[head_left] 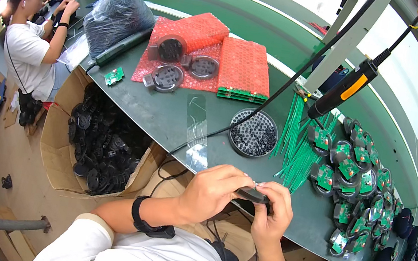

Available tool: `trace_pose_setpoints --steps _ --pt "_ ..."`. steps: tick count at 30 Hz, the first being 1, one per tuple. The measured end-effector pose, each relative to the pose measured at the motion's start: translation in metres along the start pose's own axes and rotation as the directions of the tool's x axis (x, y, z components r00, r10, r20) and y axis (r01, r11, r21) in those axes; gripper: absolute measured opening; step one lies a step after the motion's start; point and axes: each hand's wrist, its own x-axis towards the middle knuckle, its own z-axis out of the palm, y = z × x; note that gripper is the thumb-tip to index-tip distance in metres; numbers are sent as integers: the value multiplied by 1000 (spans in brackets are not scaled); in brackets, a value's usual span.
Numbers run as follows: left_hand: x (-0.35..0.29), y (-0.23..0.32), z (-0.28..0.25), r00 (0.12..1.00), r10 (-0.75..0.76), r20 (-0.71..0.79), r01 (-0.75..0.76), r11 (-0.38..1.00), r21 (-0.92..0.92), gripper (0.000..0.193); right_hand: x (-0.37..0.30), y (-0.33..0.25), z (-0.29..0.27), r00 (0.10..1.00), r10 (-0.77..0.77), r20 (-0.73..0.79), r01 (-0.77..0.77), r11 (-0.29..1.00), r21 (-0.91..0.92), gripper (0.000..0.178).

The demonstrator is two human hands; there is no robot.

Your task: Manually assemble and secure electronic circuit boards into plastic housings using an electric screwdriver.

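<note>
Both my hands are raised over the near edge of the green bench, closed on one dark, rounded plastic housing. My left hand grips its left side, with thumb and forefinger meeting near the top. My right hand pinches the other side, fingertips on the upper rim. A small light-coloured bit shows between the fingertips; I cannot make out what it is. Just beyond my hands stands a round grey tray of small black parts. Beside it lies a bundle of thin green strips.
A black and orange electric screwdriver hangs at right. Round housings with green circuit boards crowd the bench's right. Red bubble wrap lies behind, near dark round parts. A cardboard box holds black parts. A co-worker sits left.
</note>
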Motion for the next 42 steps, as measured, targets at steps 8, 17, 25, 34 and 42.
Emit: trace_pose_setpoints --steps 8,17,25,34,42 --pt "3 4 0 1000 -14 24 14 1000 12 33 2 1 0 996 -62 -61 60 998 -33 30" --pt "8 10 -9 987 -20 161 15 999 30 29 4 1 -1 996 -63 -64 61 997 -42 28" --pt "10 13 -10 971 -103 214 92 994 62 26 4 6 -2 989 -135 -64 130 989 -73 25" --pt "7 11 -7 976 -119 183 135 987 -83 25 -3 7 1 992 98 -82 -82 981 178 24" --pt "1 17 -4 984 -123 129 139 982 -126 24 0 9 -3 997 -52 -57 57 994 91 21"
